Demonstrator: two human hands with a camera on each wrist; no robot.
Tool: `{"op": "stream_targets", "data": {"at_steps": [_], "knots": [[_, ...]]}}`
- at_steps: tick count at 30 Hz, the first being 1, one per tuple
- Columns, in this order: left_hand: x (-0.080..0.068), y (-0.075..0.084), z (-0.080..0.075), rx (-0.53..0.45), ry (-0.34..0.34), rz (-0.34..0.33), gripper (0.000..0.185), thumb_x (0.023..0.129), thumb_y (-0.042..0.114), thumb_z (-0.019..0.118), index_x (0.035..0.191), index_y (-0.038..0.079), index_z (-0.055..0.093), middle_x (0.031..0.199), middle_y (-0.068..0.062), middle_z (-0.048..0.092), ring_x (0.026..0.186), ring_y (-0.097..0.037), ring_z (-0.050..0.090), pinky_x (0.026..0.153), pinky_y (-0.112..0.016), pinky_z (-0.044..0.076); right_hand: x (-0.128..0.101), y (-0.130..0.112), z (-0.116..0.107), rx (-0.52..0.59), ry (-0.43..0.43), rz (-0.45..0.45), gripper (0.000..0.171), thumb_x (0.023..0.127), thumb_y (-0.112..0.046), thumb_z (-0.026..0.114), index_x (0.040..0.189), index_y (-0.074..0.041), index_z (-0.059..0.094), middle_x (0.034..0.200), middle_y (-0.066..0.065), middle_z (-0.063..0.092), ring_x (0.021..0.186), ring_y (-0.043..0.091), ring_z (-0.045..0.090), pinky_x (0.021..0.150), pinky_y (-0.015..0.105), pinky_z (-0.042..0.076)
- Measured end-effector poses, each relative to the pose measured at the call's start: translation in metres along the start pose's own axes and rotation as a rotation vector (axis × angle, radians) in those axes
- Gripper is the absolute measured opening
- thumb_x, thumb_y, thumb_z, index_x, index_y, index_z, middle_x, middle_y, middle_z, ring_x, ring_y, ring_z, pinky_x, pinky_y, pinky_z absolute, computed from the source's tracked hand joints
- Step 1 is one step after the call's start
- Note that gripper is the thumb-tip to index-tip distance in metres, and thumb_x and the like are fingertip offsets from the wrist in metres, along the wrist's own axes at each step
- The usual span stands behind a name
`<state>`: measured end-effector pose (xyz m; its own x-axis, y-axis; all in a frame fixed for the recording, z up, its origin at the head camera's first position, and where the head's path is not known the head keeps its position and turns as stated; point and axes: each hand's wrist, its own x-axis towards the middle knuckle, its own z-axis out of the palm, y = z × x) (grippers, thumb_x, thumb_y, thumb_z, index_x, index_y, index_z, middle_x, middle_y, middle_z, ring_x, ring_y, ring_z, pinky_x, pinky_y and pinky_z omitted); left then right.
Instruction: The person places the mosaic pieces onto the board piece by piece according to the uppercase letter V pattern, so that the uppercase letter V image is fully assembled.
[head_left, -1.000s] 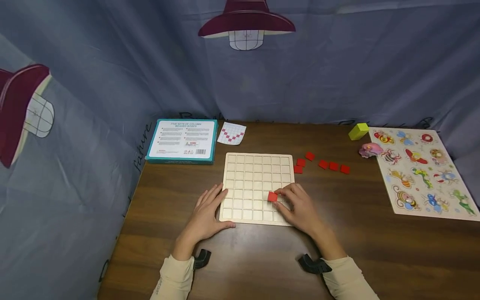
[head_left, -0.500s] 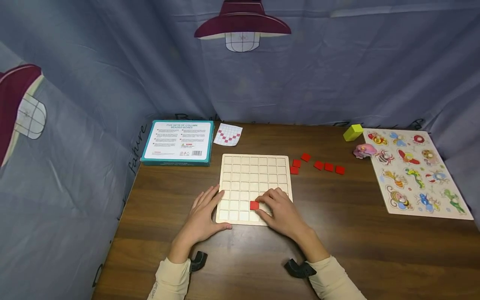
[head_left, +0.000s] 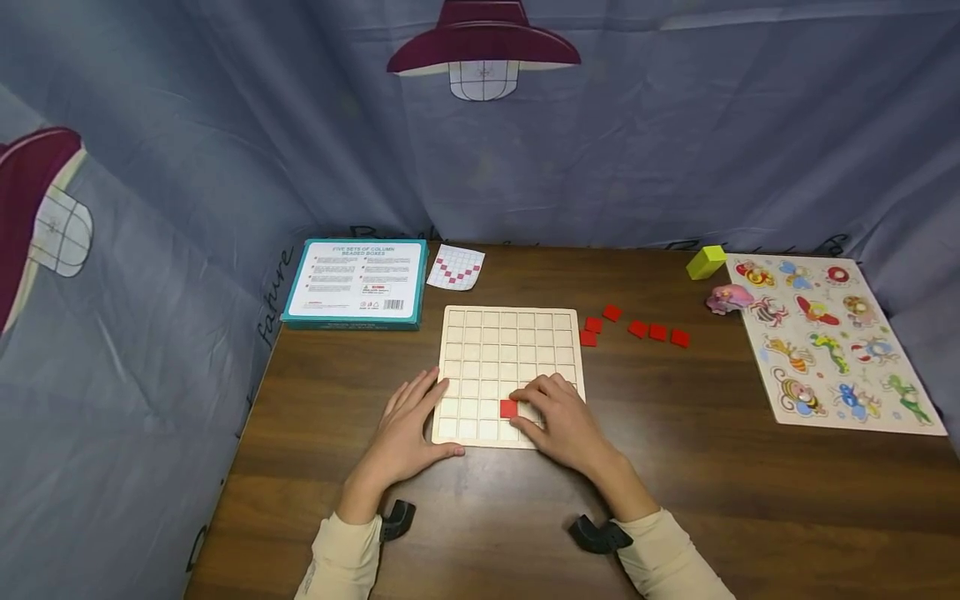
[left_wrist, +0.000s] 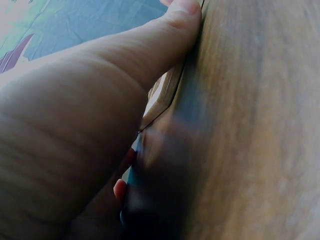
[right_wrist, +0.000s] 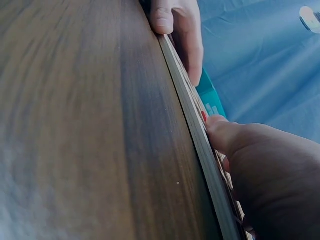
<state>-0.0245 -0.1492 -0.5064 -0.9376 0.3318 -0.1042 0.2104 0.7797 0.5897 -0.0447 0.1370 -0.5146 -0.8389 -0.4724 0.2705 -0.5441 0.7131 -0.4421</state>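
Observation:
A pale wooden grid board (head_left: 510,350) lies on the brown table. One red square tile (head_left: 508,408) sits in a cell of its second row from the front. My right hand (head_left: 534,408) pinches this tile from the right, and in the right wrist view the thumb (right_wrist: 235,135) lies by a sliver of the red tile (right_wrist: 204,116). My left hand (head_left: 411,425) rests flat at the board's left front corner, fingers straight and thumb (left_wrist: 170,30) against the board's edge (left_wrist: 162,95). Several loose red tiles (head_left: 637,329) lie just right of the board.
A teal box (head_left: 356,282) and a small pattern card (head_left: 456,268) lie at the back left. On the right are a yellow block (head_left: 705,262), a pink toy (head_left: 727,298) and an insect peg puzzle (head_left: 825,342). Blue fabric walls enclose the table.
My right hand carried the red tile left and nearer, from the board's right side to a middle cell of the second row. In the last half second it stayed there. The left hand kept still.

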Motion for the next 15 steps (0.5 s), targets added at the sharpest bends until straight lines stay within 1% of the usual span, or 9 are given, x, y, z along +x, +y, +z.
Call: {"op": "stream_targets", "data": {"at_steps": [3,5,9,12,15], "knots": [[0.001,0.0,0.0,-0.005,0.004,0.005,0.108,0.073,0.055,0.087,0.159,0.015,0.036,0.17,-0.006,0.027,0.159,-0.027,0.019,0.129,-0.052,0.013,0.0,0.001,-0.001,0.015,0.01,-0.002,0.032,0.086,-0.034,0.082,0.113,-0.019,0.074,0.101,-0.004,0.064,0.092,0.017,0.052,0.083,0.035,0.047],[0.001,0.0,-0.001,-0.01,0.003,0.008,0.108,0.073,0.055,0.087,0.159,0.014,0.036,0.17,-0.006,0.027,0.159,-0.028,0.019,0.129,-0.052,0.012,0.0,0.002,-0.003,0.04,0.034,-0.01,0.033,0.085,-0.033,0.083,0.113,-0.018,0.074,0.101,-0.004,0.064,0.092,0.016,0.053,0.083,0.035,0.047],[0.001,0.001,-0.001,0.0,0.0,0.014,0.108,0.074,0.057,0.086,0.159,0.014,0.036,0.171,-0.005,0.024,0.159,-0.028,0.018,0.129,-0.052,0.012,0.0,0.012,-0.008,0.112,0.118,-0.006,0.035,0.082,-0.026,0.086,0.113,-0.013,0.075,0.101,-0.001,0.066,0.093,0.017,0.054,0.083,0.035,0.046],[0.001,0.001,-0.001,0.006,0.004,0.017,0.108,0.074,0.057,0.086,0.159,0.014,0.036,0.171,-0.005,0.024,0.159,-0.029,0.018,0.129,-0.053,0.013,-0.002,0.026,-0.014,0.126,0.189,0.045,0.037,0.081,-0.022,0.087,0.114,-0.01,0.075,0.101,0.003,0.067,0.093,0.018,0.054,0.08,0.034,0.044],[0.0,0.002,-0.001,-0.004,0.007,0.014,0.108,0.073,0.055,0.087,0.159,0.013,0.037,0.17,-0.006,0.025,0.159,-0.029,0.019,0.129,-0.053,0.013,-0.006,0.045,-0.025,0.116,0.23,0.135,0.04,0.081,-0.019,0.087,0.117,-0.007,0.073,0.104,0.007,0.066,0.095,0.022,0.054,0.08,0.037,0.042]]}}
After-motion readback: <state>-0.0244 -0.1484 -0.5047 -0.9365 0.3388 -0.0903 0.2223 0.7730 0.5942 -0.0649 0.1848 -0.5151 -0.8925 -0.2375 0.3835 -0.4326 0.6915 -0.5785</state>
